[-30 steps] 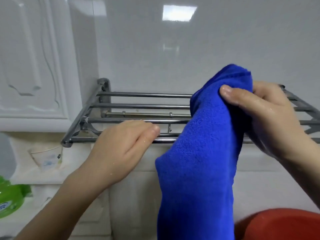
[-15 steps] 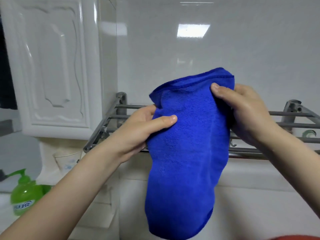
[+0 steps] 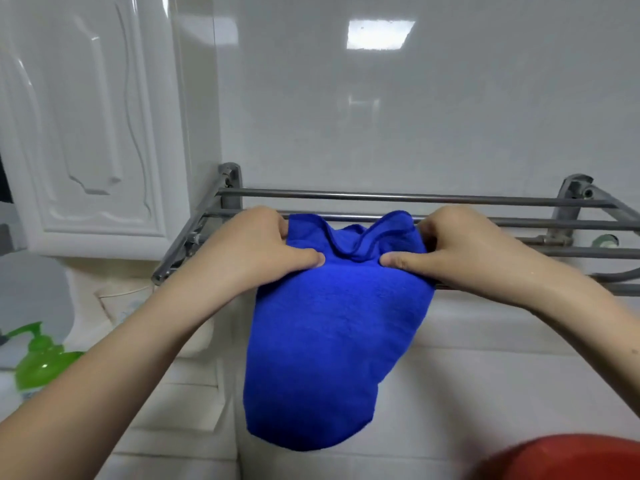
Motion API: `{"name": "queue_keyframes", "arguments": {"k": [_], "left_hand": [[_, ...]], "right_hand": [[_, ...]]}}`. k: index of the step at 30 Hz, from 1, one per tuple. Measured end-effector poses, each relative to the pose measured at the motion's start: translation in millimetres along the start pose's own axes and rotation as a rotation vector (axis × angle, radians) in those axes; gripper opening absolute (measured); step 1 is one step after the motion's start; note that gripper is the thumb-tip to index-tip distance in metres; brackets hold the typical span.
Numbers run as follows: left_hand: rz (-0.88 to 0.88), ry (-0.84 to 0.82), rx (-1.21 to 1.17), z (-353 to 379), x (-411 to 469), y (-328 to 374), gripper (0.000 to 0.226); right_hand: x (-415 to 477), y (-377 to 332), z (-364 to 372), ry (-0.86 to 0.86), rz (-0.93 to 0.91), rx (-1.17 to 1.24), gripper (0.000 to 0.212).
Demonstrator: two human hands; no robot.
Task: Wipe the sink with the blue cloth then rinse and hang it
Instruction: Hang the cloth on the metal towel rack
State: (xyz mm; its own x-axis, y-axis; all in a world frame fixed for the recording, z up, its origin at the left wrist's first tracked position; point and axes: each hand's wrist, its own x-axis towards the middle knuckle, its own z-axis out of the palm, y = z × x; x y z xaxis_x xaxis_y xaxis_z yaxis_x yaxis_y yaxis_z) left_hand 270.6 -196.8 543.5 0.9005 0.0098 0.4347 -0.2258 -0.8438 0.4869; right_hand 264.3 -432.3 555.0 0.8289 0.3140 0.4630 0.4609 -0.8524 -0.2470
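Observation:
The blue cloth (image 3: 332, 334) drapes over the front bars of a wall-mounted metal towel rack (image 3: 398, 195), most of it hanging down in front. My left hand (image 3: 256, 247) pinches its upper left edge and my right hand (image 3: 460, 247) pinches its upper right edge, thumbs pressed on the front face. The cloth's top hem bunches between both hands above the rack bars. The sink is out of view.
A white cabinet door (image 3: 86, 133) stands at the left beside the rack. A green soap pump bottle (image 3: 41, 358) sits low left, with a plastic cup (image 3: 121, 303) under the rack's left end. A red basin rim (image 3: 561, 459) shows bottom right. Glossy white tile wall behind.
Both hands have lowered the cloth from chest height onto the rack bars. The left hand, which earlier rested on the rack, then took the cloth's left edge.

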Motion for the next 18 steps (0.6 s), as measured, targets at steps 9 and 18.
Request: {"name": "queue_keyframes", "arguments": {"k": [9,18], "left_hand": [[0.605,0.228,-0.023,6,-5,-5,0.029],[0.486,-0.246,0.054,-1,-13,-26,0.036]], "right_hand": [[5,10,10,0.179,-0.531,0.002,0.032],[-13,9,4,-0.155,-0.321,-0.057,0.055]]}}
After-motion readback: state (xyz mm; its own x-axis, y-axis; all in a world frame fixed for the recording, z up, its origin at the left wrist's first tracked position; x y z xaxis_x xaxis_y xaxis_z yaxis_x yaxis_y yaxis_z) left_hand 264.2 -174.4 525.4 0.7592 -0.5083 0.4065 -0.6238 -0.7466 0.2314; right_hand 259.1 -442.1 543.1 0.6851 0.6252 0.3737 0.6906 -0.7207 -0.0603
